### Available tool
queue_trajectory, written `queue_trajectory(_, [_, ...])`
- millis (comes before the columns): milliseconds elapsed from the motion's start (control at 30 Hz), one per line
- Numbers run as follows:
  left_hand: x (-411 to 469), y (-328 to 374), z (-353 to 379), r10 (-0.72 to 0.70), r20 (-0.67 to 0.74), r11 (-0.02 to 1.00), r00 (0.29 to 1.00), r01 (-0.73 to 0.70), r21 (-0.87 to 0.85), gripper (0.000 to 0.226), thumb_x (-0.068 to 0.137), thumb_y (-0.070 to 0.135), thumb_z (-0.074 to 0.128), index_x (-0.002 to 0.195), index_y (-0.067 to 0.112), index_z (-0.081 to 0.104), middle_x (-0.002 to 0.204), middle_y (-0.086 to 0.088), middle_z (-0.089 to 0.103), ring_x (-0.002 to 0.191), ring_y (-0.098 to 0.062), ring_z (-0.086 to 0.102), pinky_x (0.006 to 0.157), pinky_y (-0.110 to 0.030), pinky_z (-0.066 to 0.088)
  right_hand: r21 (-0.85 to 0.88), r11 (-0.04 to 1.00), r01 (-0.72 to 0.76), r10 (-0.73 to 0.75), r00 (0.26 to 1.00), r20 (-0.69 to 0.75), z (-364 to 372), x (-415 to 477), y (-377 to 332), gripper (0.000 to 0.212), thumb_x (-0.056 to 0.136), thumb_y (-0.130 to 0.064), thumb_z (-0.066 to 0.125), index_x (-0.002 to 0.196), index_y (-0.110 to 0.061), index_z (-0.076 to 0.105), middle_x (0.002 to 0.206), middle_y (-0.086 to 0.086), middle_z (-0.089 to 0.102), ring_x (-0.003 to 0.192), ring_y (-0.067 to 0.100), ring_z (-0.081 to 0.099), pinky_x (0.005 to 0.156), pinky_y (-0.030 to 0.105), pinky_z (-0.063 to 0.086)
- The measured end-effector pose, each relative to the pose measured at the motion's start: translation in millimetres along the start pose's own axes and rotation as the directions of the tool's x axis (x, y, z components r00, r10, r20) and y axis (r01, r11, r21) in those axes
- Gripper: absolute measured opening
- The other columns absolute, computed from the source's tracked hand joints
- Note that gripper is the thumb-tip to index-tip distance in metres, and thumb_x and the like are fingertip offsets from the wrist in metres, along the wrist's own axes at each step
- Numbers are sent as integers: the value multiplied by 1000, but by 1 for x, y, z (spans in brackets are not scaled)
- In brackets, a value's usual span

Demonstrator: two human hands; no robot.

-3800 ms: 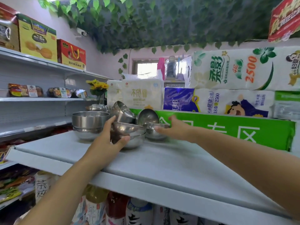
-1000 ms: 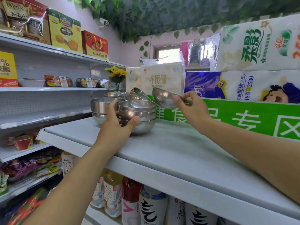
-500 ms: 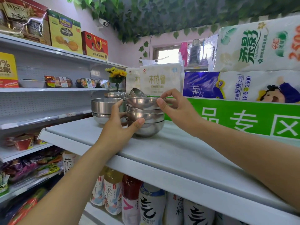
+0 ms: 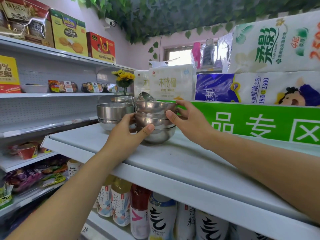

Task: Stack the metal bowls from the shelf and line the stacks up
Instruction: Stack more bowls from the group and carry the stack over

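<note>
On the white shelf [image 4: 173, 163], the left hand [image 4: 124, 135] cups the stack of metal bowls [image 4: 155, 122] from 8 o'clock, thumb pressed low on its front. The right hand [image 4: 188, 122] clasps the stack's upper rims from 3 o'clock. A second stack [image 4: 112, 115] stands just beside at 9 o'clock, a tilted bowl [image 4: 146, 96] behind.

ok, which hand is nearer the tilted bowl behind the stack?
Right. The right hand sits just below-right of the tilted bowl; the left hand is lower, at the stack's front.

White tissue pack [image 4: 171, 82] reads "muymian". Right of it, blue-white paper roll pack [image 4: 256, 89] shows "2500" and "18"; below that, green sign [image 4: 259, 123] carries white Chinese characters.
</note>
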State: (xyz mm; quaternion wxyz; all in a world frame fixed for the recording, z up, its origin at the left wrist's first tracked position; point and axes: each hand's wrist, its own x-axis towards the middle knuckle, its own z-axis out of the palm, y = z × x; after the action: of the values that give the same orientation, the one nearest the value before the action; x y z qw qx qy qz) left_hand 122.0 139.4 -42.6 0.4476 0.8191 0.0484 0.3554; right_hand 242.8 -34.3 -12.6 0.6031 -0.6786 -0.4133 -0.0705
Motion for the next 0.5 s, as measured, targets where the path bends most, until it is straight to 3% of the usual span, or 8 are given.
queue_trajectory(300, [3, -1, 0, -4, 1, 1000, 1000, 4, -16, 56, 77, 53, 75, 123, 27, 57, 118, 18, 66, 111, 3, 60, 83, -13, 44, 55, 998, -14, 16, 1000, -26, 2, -1, 3, 36, 94, -14, 71, 126, -20, 55, 103, -21, 70, 90, -12, 68, 93, 16, 52])
queue_trajectory(400, [3, -2, 0, -11, -5, 1000, 1000, 11, -16, 60, 76, 53, 76, 125, 24, 57, 119, 16, 67, 110, 1, 62, 87, -16, 46, 45, 999, -28, 30, 998, -47, 4, -1, 4, 39, 93, -20, 74, 127, -20, 56, 110, -19, 70, 92, -17, 64, 104, 24, 50])
queue_trajectory(500, [2, -3, 1, -3, -23, 999, 1000, 4, 32, 53, 78, 55, 75, 119, 25, 62, 115, 14, 70, 109, -2, 63, 93, -23, 48, 45, 997, -63, 64, 998, -28, 7, -4, 4, 68, 88, -31, 78, 146, -17, 45, 132, -12, 65, 109, -5, 65, 105, 26, 50])
